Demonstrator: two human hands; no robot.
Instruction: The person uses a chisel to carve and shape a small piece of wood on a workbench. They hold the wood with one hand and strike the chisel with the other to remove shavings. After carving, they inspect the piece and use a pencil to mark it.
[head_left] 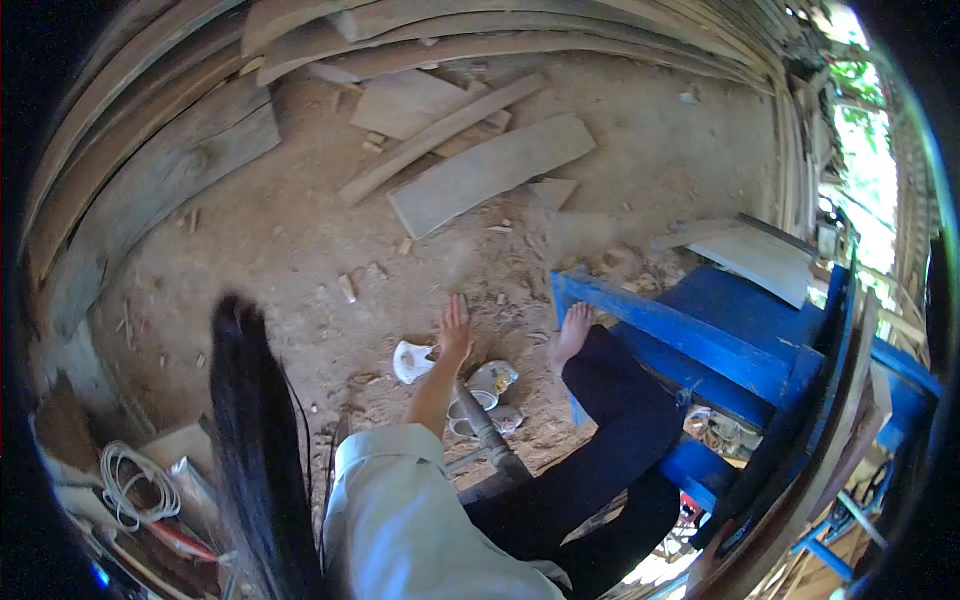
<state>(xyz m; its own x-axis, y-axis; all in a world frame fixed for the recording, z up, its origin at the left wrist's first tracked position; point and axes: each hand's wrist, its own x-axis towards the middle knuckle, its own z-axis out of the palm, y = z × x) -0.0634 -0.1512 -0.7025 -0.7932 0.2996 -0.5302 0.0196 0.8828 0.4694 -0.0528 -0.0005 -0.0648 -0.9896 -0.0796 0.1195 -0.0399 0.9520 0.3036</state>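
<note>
My left hand point(455, 332) reaches out over the dirt floor, its fingers stretched out and nothing in them. A pale sleeve point(395, 480) covers the upper part of that arm. Just beside the wrist lies a white plastic bag point(412, 362). Close to the forearm are a crumpled clear wrapper point(493, 377) with something yellow in it and a round clear plastic container point(473, 402). A grey-brown pole point(484, 425) slants past them toward my dark-trousered leg point(590, 440). My right hand is out of the picture.
My bare foot point(574, 332) rests against a blue wooden frame point(680, 325) on the right. Loose boards point(495, 175) lie on the floor ahead, with long planks point(500, 45) stacked behind. Dark hair point(255, 430) hangs at the left, near a coiled pale cord point(135, 485).
</note>
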